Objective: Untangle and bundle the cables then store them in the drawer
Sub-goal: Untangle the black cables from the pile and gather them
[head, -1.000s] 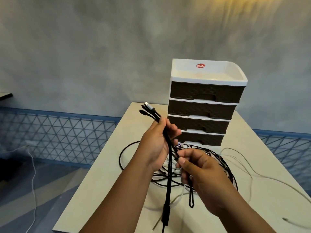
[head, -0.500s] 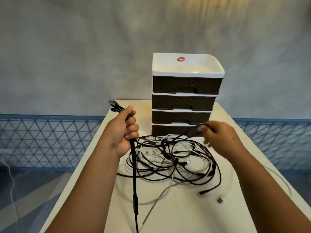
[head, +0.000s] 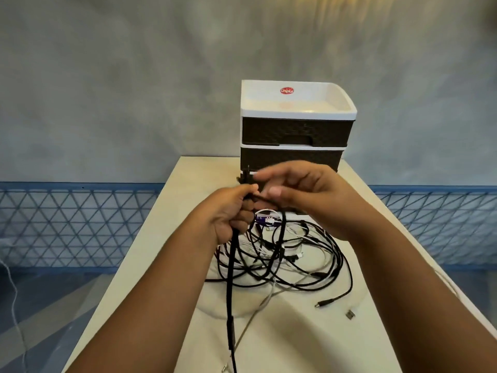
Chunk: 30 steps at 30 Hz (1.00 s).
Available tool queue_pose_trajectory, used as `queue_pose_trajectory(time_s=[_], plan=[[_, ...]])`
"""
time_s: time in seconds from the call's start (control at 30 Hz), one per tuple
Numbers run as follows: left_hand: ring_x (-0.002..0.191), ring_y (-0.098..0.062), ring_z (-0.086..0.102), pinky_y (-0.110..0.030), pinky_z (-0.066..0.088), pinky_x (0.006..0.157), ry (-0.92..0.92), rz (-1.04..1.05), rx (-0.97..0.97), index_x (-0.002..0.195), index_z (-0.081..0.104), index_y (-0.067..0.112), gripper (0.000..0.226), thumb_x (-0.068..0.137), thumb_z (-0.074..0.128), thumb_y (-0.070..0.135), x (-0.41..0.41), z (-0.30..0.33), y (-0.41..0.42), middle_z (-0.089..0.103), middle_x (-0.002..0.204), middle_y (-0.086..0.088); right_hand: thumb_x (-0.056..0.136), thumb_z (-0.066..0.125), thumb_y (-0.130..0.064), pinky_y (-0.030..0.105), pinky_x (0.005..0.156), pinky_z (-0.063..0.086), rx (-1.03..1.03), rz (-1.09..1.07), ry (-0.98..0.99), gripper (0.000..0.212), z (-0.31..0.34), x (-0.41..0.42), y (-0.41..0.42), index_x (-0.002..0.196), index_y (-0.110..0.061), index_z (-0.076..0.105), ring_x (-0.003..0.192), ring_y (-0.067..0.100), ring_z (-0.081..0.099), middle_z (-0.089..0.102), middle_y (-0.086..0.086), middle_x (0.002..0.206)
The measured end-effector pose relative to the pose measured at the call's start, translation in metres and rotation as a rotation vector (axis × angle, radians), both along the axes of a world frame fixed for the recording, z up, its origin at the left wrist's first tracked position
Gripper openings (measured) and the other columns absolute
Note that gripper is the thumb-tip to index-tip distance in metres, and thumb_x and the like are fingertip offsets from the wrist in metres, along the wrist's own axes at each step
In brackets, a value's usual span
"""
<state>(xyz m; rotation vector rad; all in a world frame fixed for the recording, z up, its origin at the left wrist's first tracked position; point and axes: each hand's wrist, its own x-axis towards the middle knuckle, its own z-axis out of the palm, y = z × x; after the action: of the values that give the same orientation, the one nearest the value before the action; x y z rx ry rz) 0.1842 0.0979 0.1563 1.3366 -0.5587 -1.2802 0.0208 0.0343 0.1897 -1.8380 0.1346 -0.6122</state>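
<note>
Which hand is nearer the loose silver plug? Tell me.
Right. The right hand is up by the drawers, on the plug's side; the left hand, gripping a black cable, is further left.

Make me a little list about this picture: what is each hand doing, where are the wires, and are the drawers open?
left hand: grips a thick black cable that hangs down toward the table edge
right hand: raised beside the left hand, thumb and fingers pinching a black strand at the top of that cable
cable pile: black and white wires tangled on the table, in front of the drawer unit
loose ends: a black plug and a silver plug lie apart from the pile
drawer unit: visible drawers closed; lower ones hidden behind the hands
</note>
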Motion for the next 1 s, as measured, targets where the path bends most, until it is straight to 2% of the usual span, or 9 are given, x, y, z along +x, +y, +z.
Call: queue_pose_trajectory(time_s=[0.07, 0.13, 0.2, 0.3, 0.37, 0.43, 0.5, 0.63, 1.0], plan=[[0.032, 0.0, 0.015, -0.011, 0.009, 0.031, -0.03, -0.049, -0.04, 0.068, 0.046, 0.02, 0.033, 0.1, 0.046, 0.028, 0.004, 0.012, 0.002, 0.024, 0.045, 0.01, 0.094, 0.053, 0.004, 0.033, 0.078, 0.056, 0.221, -0.126, -0.036, 0.031, -0.019, 0.004, -0.017, 0.121, -0.008, 0.063, 0.089, 0.024, 0.068, 0.068, 0.009, 0.096], [0.033, 0.0, 0.014, -0.012, 0.009, 0.032, -0.08, -0.111, -0.075, 0.066, 0.045, 0.021, 0.035, 0.1, 0.046, 0.032, 0.005, 0.027, 0.005, 0.022, 0.044, 0.012, 0.094, 0.057, 0.0, 0.033, 0.077, 0.056, 0.098, -0.326, 0.189, 0.03, -0.043, 0.016, -0.029, 0.115, -0.019, 0.065, 0.089, 0.022, 0.067, 0.067, 0.004, 0.101], [0.035, -0.001, 0.013, -0.012, 0.011, 0.031, -0.109, -0.171, -0.122, 0.064, 0.045, 0.022, 0.037, 0.1, 0.046, 0.033, 0.004, 0.042, 0.008, 0.022, 0.045, 0.012, 0.092, 0.062, -0.007, 0.03, 0.072, 0.057, 0.001, -0.332, 0.388, 0.024, -0.066, 0.036, -0.027, 0.111, -0.023, 0.063, 0.086, 0.019, 0.064, 0.066, 0.003, 0.102], [0.042, -0.003, 0.007, -0.012, 0.01, 0.031, -0.125, -0.247, -0.201, 0.062, 0.045, 0.022, 0.039, 0.099, 0.046, 0.033, 0.003, 0.065, 0.014, 0.021, 0.046, 0.012, 0.093, 0.064, -0.023, 0.043, 0.078, 0.058, -0.132, -0.427, 0.459, 0.008, -0.093, 0.066, -0.027, 0.099, -0.027, 0.067, 0.08, 0.021, 0.065, 0.067, 0.001, 0.089], [0.045, -0.005, 0.003, -0.013, 0.008, 0.032, -0.125, -0.25, -0.255, 0.062, 0.044, 0.023, 0.038, 0.098, 0.045, 0.034, 0.007, 0.078, 0.021, 0.019, 0.045, 0.013, 0.094, 0.061, -0.031, 0.041, 0.082, 0.056, -0.146, -0.51, 0.514, 0.016, -0.097, 0.074, -0.035, 0.1, -0.02, 0.071, 0.083, 0.023, 0.068, 0.071, 0.004, 0.088], [0.044, -0.005, 0.004, -0.013, 0.008, 0.032, -0.14, -0.202, -0.287, 0.063, 0.044, 0.023, 0.037, 0.098, 0.045, 0.035, 0.016, 0.086, 0.027, 0.019, 0.044, 0.013, 0.094, 0.06, -0.03, 0.038, 0.079, 0.058, -0.095, -0.512, 0.473, 0.018, -0.095, 0.078, -0.042, 0.093, -0.016, 0.071, 0.075, 0.021, 0.067, 0.071, 0.005, 0.082], [0.04, -0.003, 0.008, -0.013, 0.008, 0.033, -0.176, -0.122, -0.291, 0.065, 0.045, 0.023, 0.036, 0.099, 0.045, 0.036, 0.026, 0.086, 0.03, 0.02, 0.044, 0.012, 0.097, 0.057, -0.025, 0.025, 0.065, 0.056, -0.113, -0.529, 0.42, 0.021, -0.084, 0.079, -0.047, 0.088, -0.01, 0.068, 0.063, 0.018, 0.061, 0.065, 0.004, 0.071], [0.034, -0.001, 0.016, -0.011, 0.012, 0.032, -0.239, 0.061, -0.212, 0.075, 0.052, 0.02, 0.031, 0.101, 0.045, 0.036, 0.038, 0.065, 0.03, 0.021, 0.046, 0.011, 0.101, 0.051, -0.019, 0.035, 0.065, 0.058, 0.014, -0.54, 0.238, 0.023, -0.045, 0.084, -0.054, 0.084, -0.009, 0.064, 0.065, 0.024, 0.063, 0.061, 0.009, 0.07], [0.038, -0.003, 0.018, -0.016, 0.014, 0.033, -0.238, 0.174, -0.163, 0.095, 0.061, 0.01, 0.029, 0.102, 0.046, 0.034, 0.033, 0.028, 0.03, 0.026, 0.046, 0.01, 0.103, 0.047, -0.027, 0.029, 0.054, 0.053, -0.091, -0.524, -0.024, 0.026, 0.075, 0.07, -0.047, 0.083, -0.013, 0.058, 0.055, 0.02, 0.065, 0.057, 0.004, 0.059]])
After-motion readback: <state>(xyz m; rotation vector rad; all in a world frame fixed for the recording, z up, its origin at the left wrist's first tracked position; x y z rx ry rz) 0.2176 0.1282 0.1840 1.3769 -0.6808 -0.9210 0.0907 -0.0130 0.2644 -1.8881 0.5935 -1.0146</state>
